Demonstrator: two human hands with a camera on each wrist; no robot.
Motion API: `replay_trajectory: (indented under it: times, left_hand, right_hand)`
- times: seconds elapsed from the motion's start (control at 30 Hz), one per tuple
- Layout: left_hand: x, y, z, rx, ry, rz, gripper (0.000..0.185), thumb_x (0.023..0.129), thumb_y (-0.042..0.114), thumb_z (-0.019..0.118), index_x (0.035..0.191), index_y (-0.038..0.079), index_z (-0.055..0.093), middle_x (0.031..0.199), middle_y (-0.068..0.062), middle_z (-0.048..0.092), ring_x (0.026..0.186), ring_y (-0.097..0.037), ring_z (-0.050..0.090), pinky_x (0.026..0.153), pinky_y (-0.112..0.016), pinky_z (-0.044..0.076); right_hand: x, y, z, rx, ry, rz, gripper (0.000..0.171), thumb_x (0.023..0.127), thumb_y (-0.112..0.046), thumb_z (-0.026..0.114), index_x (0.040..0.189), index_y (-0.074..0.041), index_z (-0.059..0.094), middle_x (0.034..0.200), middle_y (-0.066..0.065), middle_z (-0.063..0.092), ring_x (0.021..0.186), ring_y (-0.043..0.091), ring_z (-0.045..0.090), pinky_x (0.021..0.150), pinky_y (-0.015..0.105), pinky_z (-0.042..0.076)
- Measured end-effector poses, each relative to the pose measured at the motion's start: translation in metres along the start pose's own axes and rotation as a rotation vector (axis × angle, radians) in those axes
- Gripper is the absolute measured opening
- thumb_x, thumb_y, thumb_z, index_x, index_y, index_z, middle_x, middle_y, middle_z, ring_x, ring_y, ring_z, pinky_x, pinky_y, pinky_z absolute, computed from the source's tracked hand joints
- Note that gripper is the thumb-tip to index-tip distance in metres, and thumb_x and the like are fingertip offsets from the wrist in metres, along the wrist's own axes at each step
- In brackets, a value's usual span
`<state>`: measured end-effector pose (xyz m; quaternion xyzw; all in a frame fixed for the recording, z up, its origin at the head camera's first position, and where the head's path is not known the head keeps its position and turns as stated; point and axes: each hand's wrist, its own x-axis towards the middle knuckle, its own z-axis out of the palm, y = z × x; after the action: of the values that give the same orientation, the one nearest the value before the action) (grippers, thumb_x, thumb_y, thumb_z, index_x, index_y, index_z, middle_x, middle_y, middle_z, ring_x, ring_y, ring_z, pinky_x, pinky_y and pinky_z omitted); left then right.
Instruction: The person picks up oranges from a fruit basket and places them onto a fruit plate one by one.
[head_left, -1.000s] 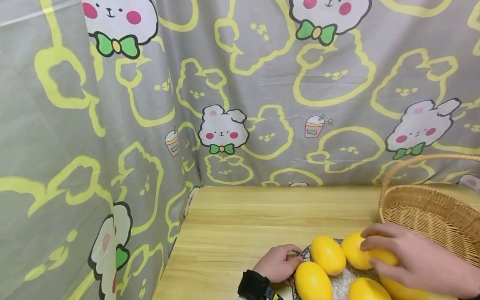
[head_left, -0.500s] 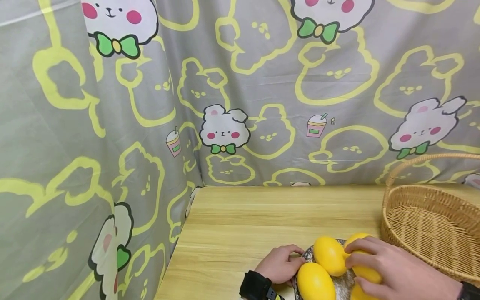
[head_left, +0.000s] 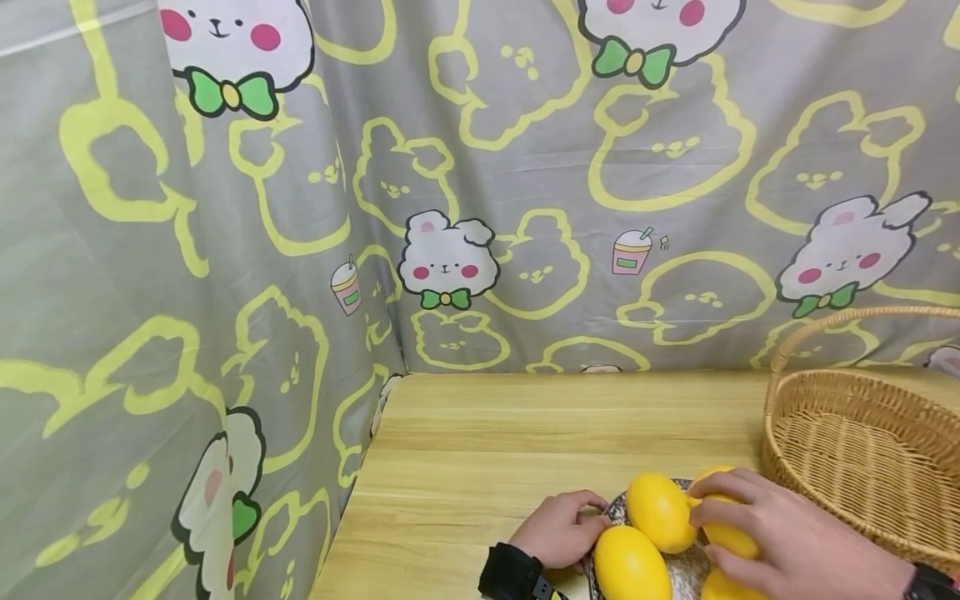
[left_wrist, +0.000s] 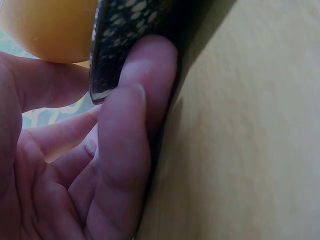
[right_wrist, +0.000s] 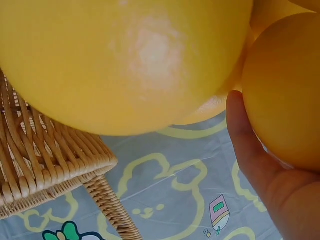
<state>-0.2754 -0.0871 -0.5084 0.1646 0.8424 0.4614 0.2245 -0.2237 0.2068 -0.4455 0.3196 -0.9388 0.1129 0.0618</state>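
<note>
My left hand point(head_left: 558, 527) pinches the plate point(head_left: 684, 571) at its 9 o'clock rim; in the left wrist view my fingers point(left_wrist: 131, 150) curl under the dark speckled edge point(left_wrist: 117, 45), thumb on top. A black wrist strap sits just behind that hand.

My right hand point(head_left: 780, 537) is clamped over one yellow fruit point(head_left: 731, 536) at the plate's 2 o'clock side, fingers wrapped across its top. In the right wrist view that fruit point(right_wrist: 125, 60) fills the frame, with my thumb point(right_wrist: 255, 150) against a neighbouring one point(right_wrist: 285, 90).

Two more fruits show on the plate: one at 12 o'clock point(head_left: 660, 511), touching the gripped one, and one at 9 o'clock point(head_left: 632, 562), just beside my left fingers. Another lies partly under my right palm.

Wicker basket point(head_left: 862, 450) at 3 o'clock of the plate, near but apart, handle arched over it. All on a wooden table point(head_left: 487, 450). Patterned curtain point(head_left: 450, 208) behind and along the left.
</note>
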Motion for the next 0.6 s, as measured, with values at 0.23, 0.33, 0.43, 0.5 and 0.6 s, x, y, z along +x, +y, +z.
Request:
replay_trajectory:
  times: [0.23, 0.33, 0.43, 0.5, 0.6]
  left_hand:
    - [0.0003, -0.0016, -0.0002, -0.008, 0.001, 0.003, 0.024, 0.102, 0.038, 0.061, 0.12, 0.026, 0.072, 0.055, 0.008, 0.056, 0.044, -0.007, 0.05, 0.046, -0.021, 0.042]
    - [-0.0003, -0.0017, -0.0002, -0.019, -0.001, -0.001, 0.023, 0.103, 0.037, 0.061, 0.119, 0.026, 0.072, 0.056, 0.007, 0.056, 0.044, -0.007, 0.051, 0.046, -0.022, 0.043]
    - [-0.0006, -0.0014, 0.0002, -0.023, -0.004, -0.001, 0.023, 0.103, 0.036, 0.061, 0.119, 0.026, 0.072, 0.056, 0.007, 0.057, 0.044, -0.007, 0.051, 0.046, -0.022, 0.043]
    - [-0.0005, -0.001, 0.0005, -0.023, -0.006, 0.002, 0.023, 0.103, 0.036, 0.061, 0.119, 0.025, 0.072, 0.056, 0.007, 0.056, 0.044, -0.007, 0.05, 0.046, -0.021, 0.043]
    - [-0.0007, -0.0014, 0.0008, -0.023, -0.005, 0.003, 0.023, 0.103, 0.036, 0.061, 0.119, 0.026, 0.072, 0.056, 0.008, 0.057, 0.044, -0.007, 0.05, 0.046, -0.021, 0.043]
  right_hand:
    - [0.0023, -0.007, 0.0028, -0.033, 0.045, 0.006, 0.023, 0.094, -0.045, 0.074, 0.114, -0.048, 0.065, 0.119, -0.014, 0.064, 0.102, 0.009, 0.061, 0.067, 0.024, 0.052]
    - [0.0028, -0.009, 0.0032, -0.022, 0.029, 0.005, 0.022, 0.095, -0.045, 0.073, 0.115, -0.048, 0.064, 0.119, -0.015, 0.063, 0.102, 0.007, 0.06, 0.067, 0.023, 0.052]
    - [0.002, -0.0095, 0.003, -0.005, 0.011, 0.003, 0.022, 0.096, -0.045, 0.072, 0.115, -0.048, 0.063, 0.119, -0.016, 0.063, 0.102, 0.005, 0.059, 0.067, 0.022, 0.052]
    - [0.0012, -0.0094, 0.003, -0.005, 0.012, -0.002, 0.022, 0.096, -0.044, 0.072, 0.116, -0.048, 0.062, 0.119, -0.016, 0.063, 0.103, 0.005, 0.059, 0.067, 0.022, 0.052]
    - [0.0009, -0.0094, 0.0031, -0.013, 0.02, -0.007, 0.023, 0.096, -0.044, 0.073, 0.116, -0.049, 0.062, 0.119, -0.017, 0.063, 0.103, 0.006, 0.059, 0.067, 0.022, 0.052]
